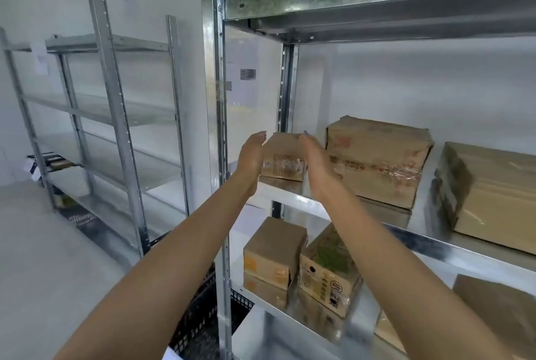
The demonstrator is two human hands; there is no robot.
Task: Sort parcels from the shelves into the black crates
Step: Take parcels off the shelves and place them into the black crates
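Left hand (251, 153) and right hand (318, 163) are both raised at the middle shelf (285, 197) of a galvanised steel shelving rack (216, 92). They flank a small brown cardboard parcel (282, 153) with clear tape across its front. Fingers on both hands are straight and the palms face each other, so neither hand is curled round anything. Left palm sits at the parcel's left face and right hand overlaps its right edge. Cannot tell if either hand is actually in firm contact.

The parcel rests on the middle shelf at its left end, near the front edge. Just beside it on the right is a large brown cardboard carton with red print (377, 162). Further right, apart from that one, is a plain brown cardboard carton (493, 200).

On the lower shelf (261, 327) is a stack of two small brown boxes (274, 249). A tilted carton with green and black print (327, 269) is right against the stack. Another brown box (501, 310) at far right is partly hidden by the right forearm.

A black perforated plastic crate (200, 322) sits on the floor at the foot of the rack, under the left forearm. A second steel rack (116, 98) stands to the left along the wall.
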